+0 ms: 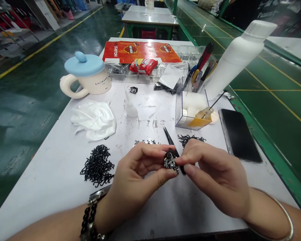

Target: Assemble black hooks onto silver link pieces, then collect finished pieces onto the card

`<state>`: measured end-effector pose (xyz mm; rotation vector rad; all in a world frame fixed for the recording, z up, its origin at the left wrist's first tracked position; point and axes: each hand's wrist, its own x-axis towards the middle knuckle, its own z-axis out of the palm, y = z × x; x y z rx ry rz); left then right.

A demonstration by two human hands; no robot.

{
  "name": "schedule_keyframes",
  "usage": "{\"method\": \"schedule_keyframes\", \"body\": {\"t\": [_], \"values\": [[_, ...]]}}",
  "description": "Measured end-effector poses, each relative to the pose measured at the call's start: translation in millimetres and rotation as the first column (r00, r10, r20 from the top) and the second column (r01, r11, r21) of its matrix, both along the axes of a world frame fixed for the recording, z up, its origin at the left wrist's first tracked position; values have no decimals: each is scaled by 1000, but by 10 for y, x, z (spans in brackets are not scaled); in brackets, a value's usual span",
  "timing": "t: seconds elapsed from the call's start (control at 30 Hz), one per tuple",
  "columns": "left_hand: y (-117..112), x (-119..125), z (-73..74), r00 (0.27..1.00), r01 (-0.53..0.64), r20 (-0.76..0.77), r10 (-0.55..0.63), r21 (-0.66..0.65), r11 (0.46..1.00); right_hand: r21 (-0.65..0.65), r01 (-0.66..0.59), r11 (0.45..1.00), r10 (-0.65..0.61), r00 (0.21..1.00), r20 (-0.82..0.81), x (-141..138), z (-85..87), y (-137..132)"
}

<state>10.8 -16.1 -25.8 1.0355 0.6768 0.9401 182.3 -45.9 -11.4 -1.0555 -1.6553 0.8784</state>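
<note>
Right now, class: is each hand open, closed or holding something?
Left hand: closed, holding a small black-and-silver piece.
Right hand: nearly closed against that piece; grip cannot be told.

I'm standing in a workshop, a factory floor by the look of it: green flooring [47, 58] marked with a yellow line [15, 65] at upper left, a plain white far table [150, 19] at top centre, and on the near worktable [52, 160] a heap of small black parts [97, 165], tweezers [167, 135] and bunched tool handles [204, 60].
</note>
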Motion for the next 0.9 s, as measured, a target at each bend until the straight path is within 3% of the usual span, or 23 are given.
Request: {"method": "schedule_keyframes", "body": {"t": [0.3,0.47,0.7,0.9], "values": [[62,-29,-29,973,192,181,-146,-270,944,142,23,990,-37,994,98,73,-6,77],[83,-31,-8,951,275,249,-186,-397,876,123,-69,990,45,982,183,168,-19,171],[95,-46,4,948,295,222,-226,-357,886,233,-100,967,41,968,247,176,-17,205],[85,-64,46,978,198,-2,-207,-281,939,379,-156,912,1,926,378,193,-3,199]]}}
